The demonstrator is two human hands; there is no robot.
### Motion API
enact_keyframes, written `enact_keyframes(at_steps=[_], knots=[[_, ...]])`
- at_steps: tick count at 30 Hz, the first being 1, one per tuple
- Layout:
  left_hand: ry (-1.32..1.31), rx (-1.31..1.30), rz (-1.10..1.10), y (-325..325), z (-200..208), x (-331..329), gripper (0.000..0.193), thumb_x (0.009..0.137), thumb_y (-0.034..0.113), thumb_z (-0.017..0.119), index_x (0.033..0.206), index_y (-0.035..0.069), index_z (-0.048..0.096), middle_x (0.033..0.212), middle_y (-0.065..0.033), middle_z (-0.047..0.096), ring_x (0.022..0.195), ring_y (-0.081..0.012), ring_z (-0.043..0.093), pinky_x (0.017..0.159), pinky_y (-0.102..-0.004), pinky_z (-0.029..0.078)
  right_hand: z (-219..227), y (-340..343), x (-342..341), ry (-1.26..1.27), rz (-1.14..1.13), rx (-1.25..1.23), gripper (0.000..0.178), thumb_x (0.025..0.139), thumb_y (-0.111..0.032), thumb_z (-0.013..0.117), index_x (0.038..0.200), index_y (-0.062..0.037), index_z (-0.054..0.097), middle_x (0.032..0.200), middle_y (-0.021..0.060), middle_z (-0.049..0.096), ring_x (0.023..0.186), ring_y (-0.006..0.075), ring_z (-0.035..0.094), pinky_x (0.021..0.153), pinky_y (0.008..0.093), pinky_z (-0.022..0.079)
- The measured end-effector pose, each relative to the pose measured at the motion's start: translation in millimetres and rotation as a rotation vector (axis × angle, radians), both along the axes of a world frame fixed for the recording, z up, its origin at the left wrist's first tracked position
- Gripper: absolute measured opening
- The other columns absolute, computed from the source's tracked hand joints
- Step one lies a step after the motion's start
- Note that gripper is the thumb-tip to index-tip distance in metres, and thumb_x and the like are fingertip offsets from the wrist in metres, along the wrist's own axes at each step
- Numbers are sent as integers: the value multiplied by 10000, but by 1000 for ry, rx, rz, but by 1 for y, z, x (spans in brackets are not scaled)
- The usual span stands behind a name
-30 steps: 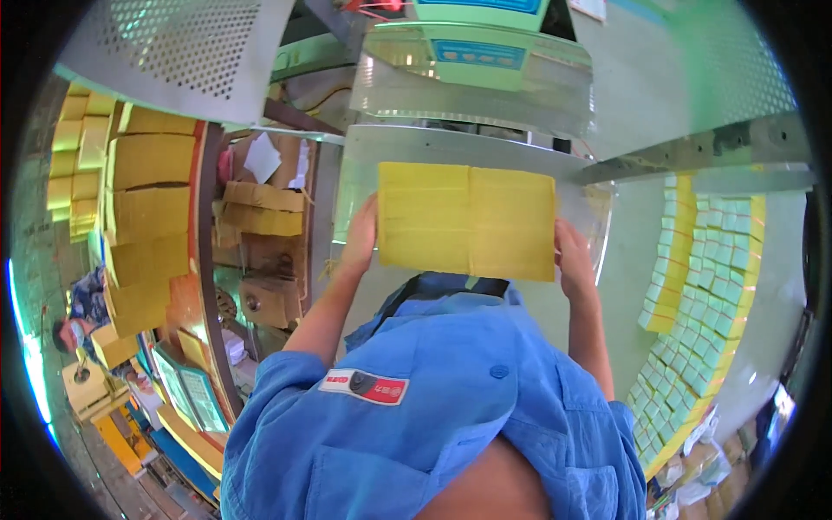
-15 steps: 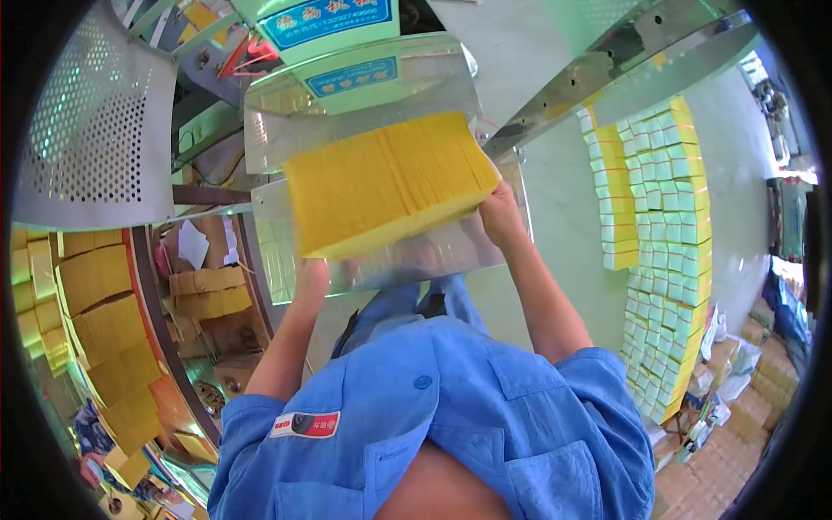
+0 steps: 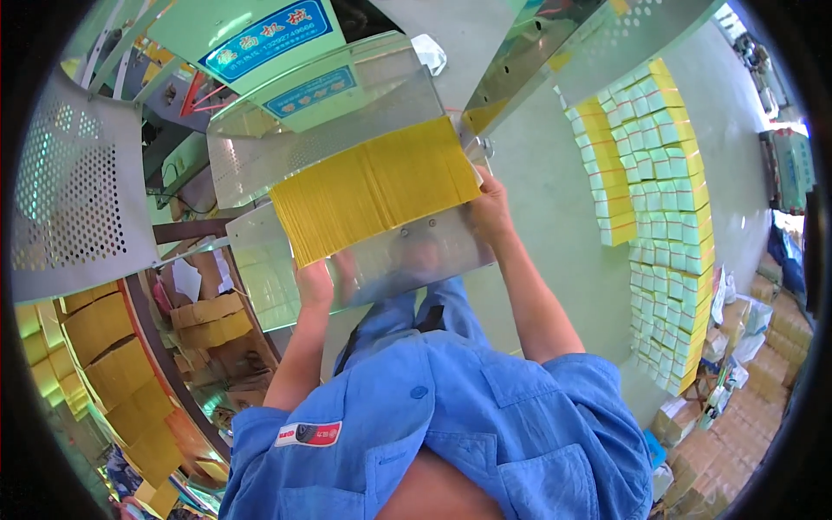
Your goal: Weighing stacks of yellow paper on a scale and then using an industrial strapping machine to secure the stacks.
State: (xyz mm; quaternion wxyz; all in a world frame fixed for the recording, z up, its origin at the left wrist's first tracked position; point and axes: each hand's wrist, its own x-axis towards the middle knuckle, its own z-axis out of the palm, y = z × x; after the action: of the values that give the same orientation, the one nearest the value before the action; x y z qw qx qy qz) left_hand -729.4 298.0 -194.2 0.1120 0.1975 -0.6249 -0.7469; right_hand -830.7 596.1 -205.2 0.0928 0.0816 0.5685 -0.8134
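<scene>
Both hands were at work on a yellow stack, its upper face ridged by many thin lines running from the far side to the near one. The left hand had its grip on the near left corner, fingers partly hidden by the stack. The right hand grasped the right end near its near corner, where a little white showed at the edge.

The stack was over a shiny metal plate, set aslant, left end nearer the wearer; whether its underside touched the plate could not be told. Just beyond stood a clear cover, and behind that a pale green machine housing bearing a blue label.

To the left: a perforated metal panel, with further yellow stacks and cardboard nearer the wearer. To the right, well apart from the hands, long rows of banded bundles in white and yellow rested on the grey-green floor. Wearer dressed in a blue short-sleeved shirt, with a patch on the chest.
</scene>
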Motion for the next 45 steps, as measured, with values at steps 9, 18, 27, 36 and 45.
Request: enact_keyframes(at_steps=[9, 18, 27, 36, 45], knots=[[23, 109, 58, 3, -1, 6, 446, 1004, 267, 456, 1381, 36, 398, 1373, -68, 470, 1281, -201, 434, 1086, -360, 329, -2, -12, 5, 39, 13, 8, 251, 920, -32, 580, 1163, -24, 639, 1103, 0, 637, 1033, 101, 574, 929, 248, 436], [-159, -641, -70, 35, -1, 1, 395, 1015, 236, 421, 1329, 1, 460, 1317, -104, 515, 1211, -223, 497, 1016, -348, 397, -11, -5, 0, 156, -256, 97, 148, 910, -25, 590, 1045, -2, 645, 964, 8, 628, 898, 108, 588, 801, 232, 471], [-152, -321, -64, 18, 9, 9, 347, 1011, 245, 424, 1238, 10, 539, 1172, -78, 583, 1075, -176, 543, 903, -328, 438, 166, -13, 25, 979, -40, 877, 321, 834, -36, 596, 1155, -29, 613, 1166, 146, 616, 1104, 325, 585, 943, 400, 460], [-68, 213, 2, 22, -2, -1, 378, 1011, 319, 427, 1244, 42, 536, 1160, -54, 587, 1051, -147, 539, 886, -315, 446, 154, -62, -30, 921, 480, 1464, 637, 847, -358, 623, 1402, -107, 435, 1490, 83, 367, 1387, 287, 317, 1135, 498, 202], [31, 261, -116, 25, 2, -15, 531, 1024, 349, 382, 1460, 57, 299, 1374, -85, 462, 1226, -194, 484, 1011, -346, 412, 148, -83, -32, 927, 573, 1522, 646, 863, -372, 613, 1422, -121, 406, 1501, 62, 356, 1393, 276, 313, 1145, 511, 177]])
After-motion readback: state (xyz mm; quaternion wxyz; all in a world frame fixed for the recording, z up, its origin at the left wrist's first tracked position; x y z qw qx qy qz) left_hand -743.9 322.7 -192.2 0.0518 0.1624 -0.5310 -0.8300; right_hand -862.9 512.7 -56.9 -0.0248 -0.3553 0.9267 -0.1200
